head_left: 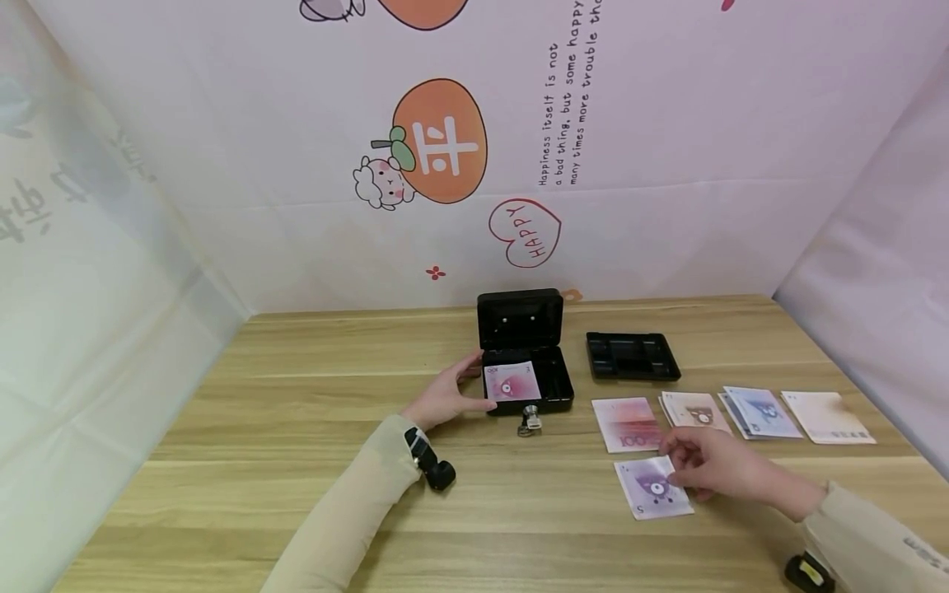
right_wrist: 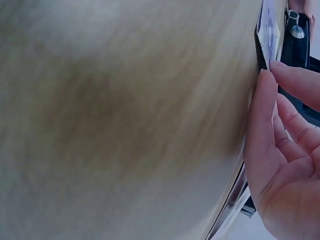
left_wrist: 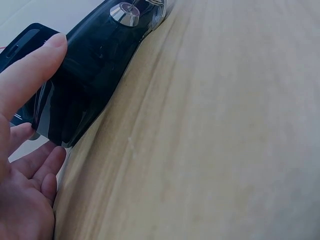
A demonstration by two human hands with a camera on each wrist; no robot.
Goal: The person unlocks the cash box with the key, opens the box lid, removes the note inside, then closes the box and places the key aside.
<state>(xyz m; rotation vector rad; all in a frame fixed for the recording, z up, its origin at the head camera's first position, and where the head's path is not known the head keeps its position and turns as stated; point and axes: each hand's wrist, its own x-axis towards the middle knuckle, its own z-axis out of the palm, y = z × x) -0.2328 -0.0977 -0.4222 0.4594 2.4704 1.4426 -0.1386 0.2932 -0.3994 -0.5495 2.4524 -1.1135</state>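
Observation:
A small black cash box [head_left: 566,395] stands with its lid [head_left: 519,321] raised, and a pink 100 banknote [head_left: 522,381] lies in its left part. My left hand [head_left: 447,397] grips the box's left side, the thumb at the front corner and the fingers along the side wall [left_wrist: 80,95]. Keys [head_left: 530,421] hang from the lock on the front. With thumb and forefinger my right hand [head_left: 719,465] pinches the right edge of a small stack of purple 5 banknotes [head_left: 647,482]. In the right wrist view these banknotes [right_wrist: 270,32] appear edge-on, tilted off the table.
A black compartment tray [head_left: 633,368] lies right of the box. Along the right stand banknote piles: red 100s [head_left: 623,424], brownish notes [head_left: 685,403], blue notes [head_left: 764,412] and pale notes [head_left: 826,416]. A printed cloth [head_left: 652,231] hangs behind the wooden table [head_left: 334,354].

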